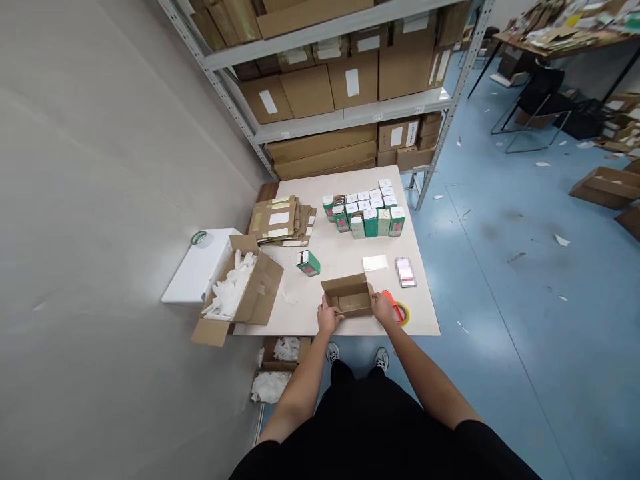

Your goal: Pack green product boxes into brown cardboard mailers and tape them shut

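An open cardboard box [350,300] with nothing visible inside sits near the table's front edge, between my hands. My left hand [328,316] grips its left front corner, and my right hand [382,308] is closed on its right side. Just right of my right hand lie an orange tape dispenser [393,303] and a roll of yellow tape [405,315]. Behind the box, a white sheet [375,263] lies flat, with a stack of small printed cards [405,273] to its right. One green carton [309,263] lies to the back left of the box.
Several green and white cartons [370,220] stand grouped at the back of the table [345,257]. Flattened cardboard [275,219] is stacked at the back left. A box of white packing material [235,283] overhangs the left edge. Shelves of boxes [345,113] rise behind.
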